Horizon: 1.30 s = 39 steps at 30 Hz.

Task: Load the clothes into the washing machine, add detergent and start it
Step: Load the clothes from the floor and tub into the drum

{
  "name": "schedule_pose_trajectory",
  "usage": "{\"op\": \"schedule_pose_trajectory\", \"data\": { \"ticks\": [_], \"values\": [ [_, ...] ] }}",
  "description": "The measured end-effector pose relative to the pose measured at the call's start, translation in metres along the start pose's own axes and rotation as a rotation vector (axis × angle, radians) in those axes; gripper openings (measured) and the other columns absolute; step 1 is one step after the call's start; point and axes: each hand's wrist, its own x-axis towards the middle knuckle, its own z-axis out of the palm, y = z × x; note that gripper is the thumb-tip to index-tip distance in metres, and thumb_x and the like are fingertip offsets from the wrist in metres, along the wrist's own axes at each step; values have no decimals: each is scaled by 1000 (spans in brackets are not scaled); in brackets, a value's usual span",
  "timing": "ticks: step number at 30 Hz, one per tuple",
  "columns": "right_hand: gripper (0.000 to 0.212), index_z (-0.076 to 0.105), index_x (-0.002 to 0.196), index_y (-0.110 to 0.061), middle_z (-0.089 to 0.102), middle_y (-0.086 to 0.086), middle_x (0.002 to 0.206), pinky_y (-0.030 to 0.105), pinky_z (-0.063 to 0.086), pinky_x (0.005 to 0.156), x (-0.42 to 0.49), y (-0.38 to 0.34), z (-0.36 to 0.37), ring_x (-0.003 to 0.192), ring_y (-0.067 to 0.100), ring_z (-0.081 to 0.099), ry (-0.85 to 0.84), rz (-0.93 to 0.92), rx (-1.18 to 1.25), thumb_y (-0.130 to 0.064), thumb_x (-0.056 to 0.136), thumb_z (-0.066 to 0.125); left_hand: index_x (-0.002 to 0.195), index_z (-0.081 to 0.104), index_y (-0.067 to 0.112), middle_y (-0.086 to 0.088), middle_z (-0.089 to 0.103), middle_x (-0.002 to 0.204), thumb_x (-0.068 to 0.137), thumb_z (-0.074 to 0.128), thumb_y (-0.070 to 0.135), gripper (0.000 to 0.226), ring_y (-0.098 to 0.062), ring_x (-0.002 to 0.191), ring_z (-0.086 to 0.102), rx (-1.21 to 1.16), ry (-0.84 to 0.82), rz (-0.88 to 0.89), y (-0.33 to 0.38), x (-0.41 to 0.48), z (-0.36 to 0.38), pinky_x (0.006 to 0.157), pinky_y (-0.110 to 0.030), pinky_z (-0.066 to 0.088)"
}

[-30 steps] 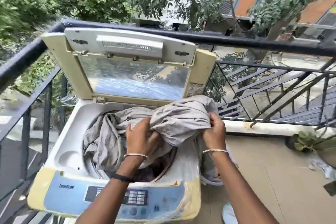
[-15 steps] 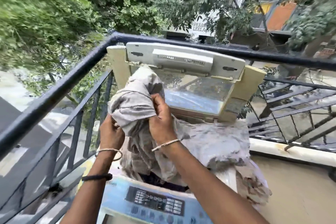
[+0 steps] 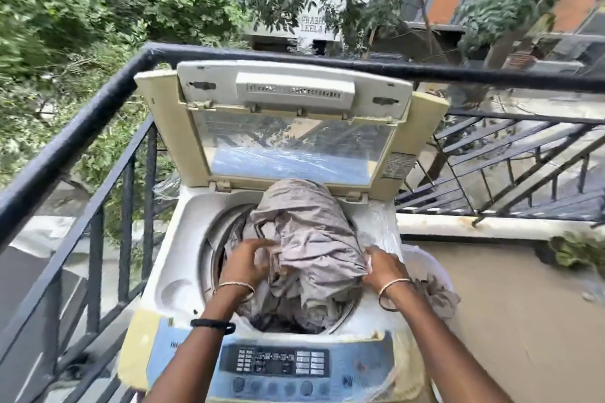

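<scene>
A top-loading washing machine [image 3: 170, 291] stands in front of me with its lid [image 3: 294, 121] raised upright. A big bundle of grey cloth [image 3: 304, 232] bulges out of the drum opening, piled above the rim. My left hand [image 3: 247, 260] presses on the cloth's left side, fingers curled into the folds. On the bundle's right edge, my right hand [image 3: 384, 267] grips the cloth. A loose end of grey cloth [image 3: 435, 298] hangs over the machine's right side. The control panel [image 3: 275, 361] with its buttons lies at the near edge, below my forearms.
A black metal railing [image 3: 82, 127] runs along the left and behind the machine, with trees beyond. To the right are the tan balcony floor [image 3: 507, 304], a white container edge [image 3: 435, 268] beside the machine, and a small plant [image 3: 576, 249].
The cloth, held up high near the lid half a second ago, has come down into the drum. Both hands have dropped with it and now sit at its sides.
</scene>
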Motion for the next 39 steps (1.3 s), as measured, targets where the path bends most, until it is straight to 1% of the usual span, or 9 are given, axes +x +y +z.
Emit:
{"op": "schedule_pose_trajectory", "data": {
  "ticks": [3,6,12,16,22,27,30,34,39],
  "values": [
    [102,19,153,-23,41,10,147,30,39,105,-27,-12,-20,134,27,45,99,-240,80,-29,72,81,128,51,34,-8,56,127,65,63,54,67,-31,118,55,91,201,62,7,7,-14,95,-44,49],
    [121,-3,154,-36,11,9,162,37,27,118,-34,-46,-14,149,27,20,77,-437,79,-38,69,83,145,13,51,-3,11,161,54,73,69,110,-32,147,16,335,-41,-22,14,14,-17,110,-60,28],
    [144,-27,148,-33,-28,20,158,54,16,120,32,-98,60,151,38,-7,-53,-195,17,-41,62,88,144,-12,55,0,-30,158,63,65,72,112,-35,148,-17,549,-293,-119,-2,26,19,112,-68,7],
    [126,-21,150,-38,-23,15,161,55,16,118,75,-102,129,151,38,8,-147,-93,30,-28,76,80,147,-9,48,-5,-25,159,78,63,55,100,-42,146,-18,597,-340,-168,-36,29,54,112,-71,5],
    [106,-18,151,-32,-25,3,161,66,5,113,114,-98,208,149,35,-19,-448,-27,-328,-37,87,65,153,5,32,-13,-12,161,87,59,23,86,-42,147,15,461,-702,-243,-85,27,81,118,-46,23],
    [101,-17,153,-17,-25,2,161,60,3,119,133,-69,226,149,28,-21,-483,-9,-425,-37,91,60,141,19,59,-4,1,163,87,53,25,72,-38,148,14,305,-804,-222,-115,46,106,118,-52,16],
    [102,-16,153,-19,-16,8,163,50,15,122,139,-59,195,151,31,0,-451,21,-269,-27,90,63,135,52,36,-2,53,142,89,59,20,49,-21,127,53,155,-602,-194,-81,52,86,94,-17,37],
    [62,35,146,-15,42,15,148,44,41,109,135,-47,146,133,36,45,-312,4,18,-21,90,60,115,67,27,0,71,116,85,62,22,31,-23,104,66,112,-300,-193,-65,52,70,89,-29,51],
    [50,61,122,-15,67,14,120,34,52,89,87,-39,84,110,33,64,-193,-39,66,-34,78,74,101,71,15,-4,75,95,79,59,27,28,-21,86,71,-79,-107,-146,-22,43,61,78,-24,51]
  ]
}}
